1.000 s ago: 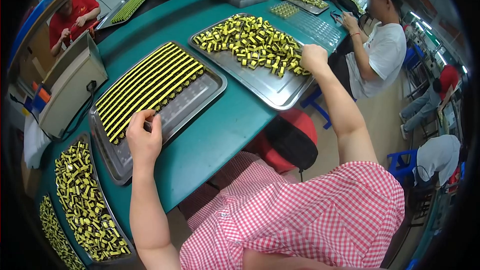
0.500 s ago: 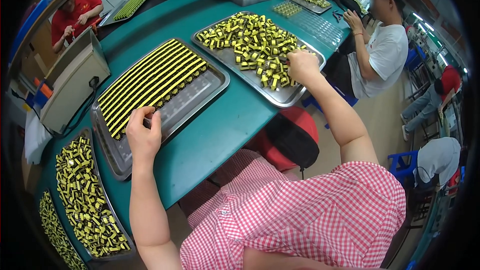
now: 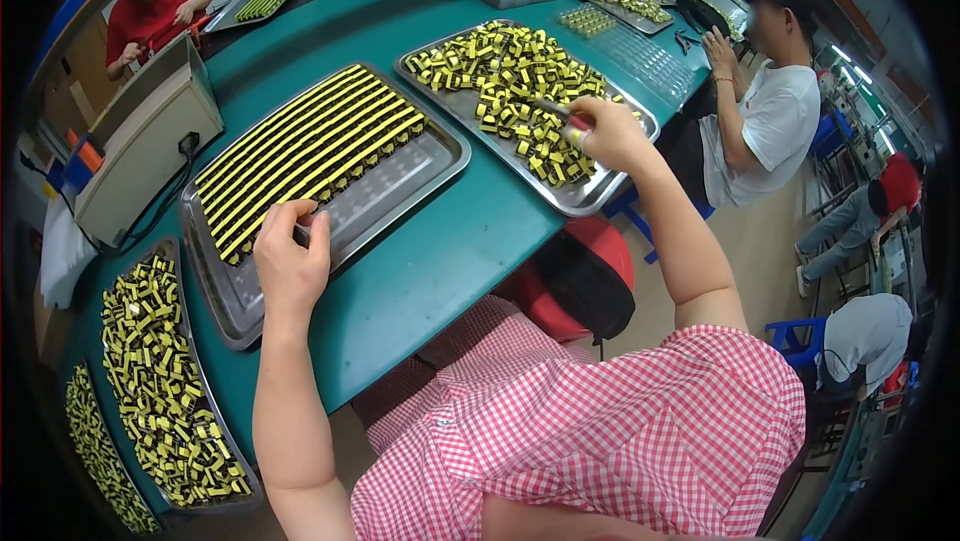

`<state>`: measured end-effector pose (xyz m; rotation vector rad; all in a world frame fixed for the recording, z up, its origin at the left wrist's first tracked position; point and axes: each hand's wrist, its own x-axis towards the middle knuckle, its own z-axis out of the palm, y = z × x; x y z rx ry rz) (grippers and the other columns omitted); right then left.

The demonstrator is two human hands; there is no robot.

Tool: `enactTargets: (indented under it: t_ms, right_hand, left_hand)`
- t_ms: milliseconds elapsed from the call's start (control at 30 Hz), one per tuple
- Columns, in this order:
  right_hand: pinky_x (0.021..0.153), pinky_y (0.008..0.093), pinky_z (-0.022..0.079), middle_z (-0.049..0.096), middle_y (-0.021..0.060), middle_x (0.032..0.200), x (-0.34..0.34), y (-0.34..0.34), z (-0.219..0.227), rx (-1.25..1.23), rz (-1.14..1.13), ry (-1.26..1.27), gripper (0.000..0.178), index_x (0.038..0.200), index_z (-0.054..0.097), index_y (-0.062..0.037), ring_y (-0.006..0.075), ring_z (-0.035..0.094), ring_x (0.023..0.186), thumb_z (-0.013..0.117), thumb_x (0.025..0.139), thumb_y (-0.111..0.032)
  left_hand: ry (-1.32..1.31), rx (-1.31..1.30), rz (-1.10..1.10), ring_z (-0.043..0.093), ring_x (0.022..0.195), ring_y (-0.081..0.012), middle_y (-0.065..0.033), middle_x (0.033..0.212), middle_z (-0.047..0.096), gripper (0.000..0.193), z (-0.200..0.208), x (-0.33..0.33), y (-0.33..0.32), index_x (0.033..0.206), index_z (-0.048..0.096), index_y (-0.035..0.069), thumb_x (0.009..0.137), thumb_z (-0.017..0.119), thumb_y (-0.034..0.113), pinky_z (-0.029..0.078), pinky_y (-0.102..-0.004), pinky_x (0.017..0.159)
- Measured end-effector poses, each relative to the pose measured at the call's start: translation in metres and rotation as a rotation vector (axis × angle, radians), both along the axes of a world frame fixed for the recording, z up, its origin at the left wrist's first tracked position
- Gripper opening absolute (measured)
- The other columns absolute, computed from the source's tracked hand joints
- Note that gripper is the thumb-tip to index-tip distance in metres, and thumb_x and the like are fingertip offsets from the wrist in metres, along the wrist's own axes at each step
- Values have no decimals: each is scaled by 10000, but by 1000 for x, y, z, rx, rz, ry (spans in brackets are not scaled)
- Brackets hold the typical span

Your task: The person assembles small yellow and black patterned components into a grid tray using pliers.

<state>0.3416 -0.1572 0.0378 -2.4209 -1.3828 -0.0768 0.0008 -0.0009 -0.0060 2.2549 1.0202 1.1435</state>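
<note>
Overhead, the left hand (image 3: 290,266) pinches the end of the yellow-black rows (image 3: 305,156) on the near tray (image 3: 225,311), bare tray floor beside it. Right hand (image 3: 608,133) grips tweezers (image 3: 553,109) over loose parts (image 3: 510,81) near the far tray's rim (image 3: 590,206).

A tray of parts in rows (image 3: 330,166) lies on the table (image 3: 450,261), the left hand (image 3: 290,266) at its near edge. To its right, the right hand (image 3: 610,131) rests over a tray of loose parts (image 3: 520,101).
</note>
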Motion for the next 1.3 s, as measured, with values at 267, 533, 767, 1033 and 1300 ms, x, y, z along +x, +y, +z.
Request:
enactTargets:
  t_ms: [267, 533, 767, 1033, 1300]
  right_hand:
    - [767, 383, 474, 635, 104, 899, -18, 11, -3, -52, 127, -74, 269, 954, 650, -110, 284, 592, 894, 644, 696, -183]
    - [730, 298, 477, 639, 119, 853, -63, 42, 27, 322, 328, 271, 380, 1023, 620, -25, 206, 612, 780, 709, 713, -227]
    - [631, 267, 478, 586, 73, 869, -144, 105, 7, 30, 807, 1010, 592, 1226, 463, -10, 133, 565, 733, 706, 737, -237]
    - [507, 205, 398, 566, 13, 787, -152, 135, -22, -144, 865, 1476, 503, 1170, 492, -29, 85, 539, 651, 683, 746, -221]
    - [535, 221, 436, 600, 51, 918, -162, 121, -22, -70, 776, 1617, 416, 1100, 505, -38, 102, 571, 725, 653, 788, -272]
  left_hand:
    - [-10, 47, -27, 557, 664, -241, -115, 750, 565, 120, 0, 1, -1, 841, 591, -10, 742, 612, 55, 443, -322, 614]
    - [-18, 68, -131, 523, 616, -192, -91, 758, 542, 208, 10, 5, -16, 923, 588, 4, 721, 632, 26, 429, -291, 558]
    - [-117, 148, -247, 532, 635, -151, -109, 966, 558, 476, 13, 5, -19, 1154, 534, 19, 694, 653, -14, 437, -269, 562]
    - [-194, 32, -176, 538, 653, -149, -86, 868, 570, 372, 12, 1, -16, 1051, 569, -1, 692, 662, -14, 426, -251, 567]
    - [-302, -235, -60, 528, 657, -115, -56, 781, 574, 288, 14, 5, -16, 876, 569, 9, 657, 743, 77, 447, -250, 595]
